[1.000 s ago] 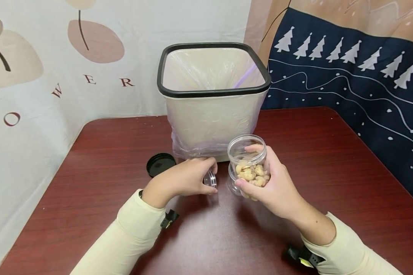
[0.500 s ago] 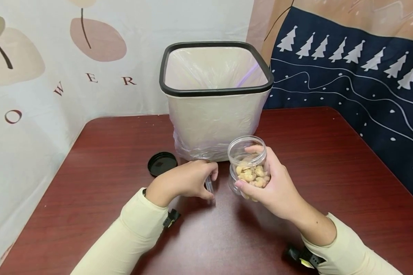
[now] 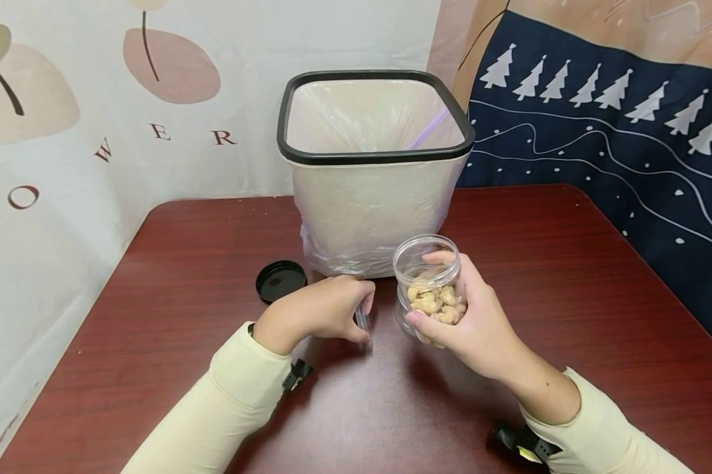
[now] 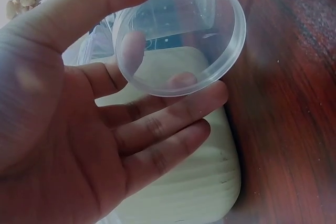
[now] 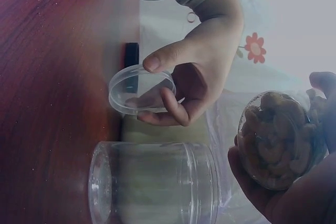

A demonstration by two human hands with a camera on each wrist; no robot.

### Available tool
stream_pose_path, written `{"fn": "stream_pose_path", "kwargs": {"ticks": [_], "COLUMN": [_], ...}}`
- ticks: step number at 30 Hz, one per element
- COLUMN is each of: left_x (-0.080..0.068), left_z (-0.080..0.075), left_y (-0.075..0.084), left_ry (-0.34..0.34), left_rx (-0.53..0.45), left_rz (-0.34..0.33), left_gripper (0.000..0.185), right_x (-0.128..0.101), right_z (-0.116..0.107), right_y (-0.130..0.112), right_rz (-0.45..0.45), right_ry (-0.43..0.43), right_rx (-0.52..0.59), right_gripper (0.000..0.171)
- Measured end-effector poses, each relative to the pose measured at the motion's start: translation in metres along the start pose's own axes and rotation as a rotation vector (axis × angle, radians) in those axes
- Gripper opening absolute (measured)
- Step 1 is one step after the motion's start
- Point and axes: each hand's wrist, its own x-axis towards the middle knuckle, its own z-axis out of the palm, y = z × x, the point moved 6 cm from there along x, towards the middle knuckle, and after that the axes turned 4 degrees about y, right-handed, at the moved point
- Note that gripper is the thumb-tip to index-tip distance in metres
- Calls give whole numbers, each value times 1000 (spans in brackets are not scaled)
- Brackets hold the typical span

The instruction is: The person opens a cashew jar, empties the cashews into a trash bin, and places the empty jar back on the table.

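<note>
Left hand (image 4: pixel 79 129) grip pinching clear lid (image 4: pixel 181 35), second empty jar (image 5: pixel 152 187) only in right-wrist view

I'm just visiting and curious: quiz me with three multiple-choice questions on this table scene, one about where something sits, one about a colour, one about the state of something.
1. Where does the black lid lie?
A. On the table, left of the bin
B. Inside the bin
C. On top of the jar

2. What colour is the rim of the bin?
A. Red
B. Black
C. Yellow

3. What state is the jar of nuts in the right hand?
A. Sealed with a lid
B. Empty
C. Open at the top, partly filled

Answers:
1 A: the head view shows it flat on the table, beside the bin's lower left corner.
2 B: a black band runs round the bin's top.
3 C: its mouth is uncovered and nuts fill the lower part, while the left hand holds a clear lid.
</note>
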Motion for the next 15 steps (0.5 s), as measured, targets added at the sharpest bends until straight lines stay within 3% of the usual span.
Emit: {"fn": "stream_pose_path", "kwargs": {"ticks": [11,15], "left_x": [0,0], "left_z": [1,2], "left_y": [-2,-2], "left_ry": [-23,-22], "left_rx": [-13,-14], "left_rz": [-32,-15], "left_gripper": [34,41], "right_x": [0,1], "right_z": [1,2], "right_y": [0,-1], "right_rz": [0,-2], "right_ry": [2,-1], "right_rx": [4,-2], "right_gripper": [68,69]}}
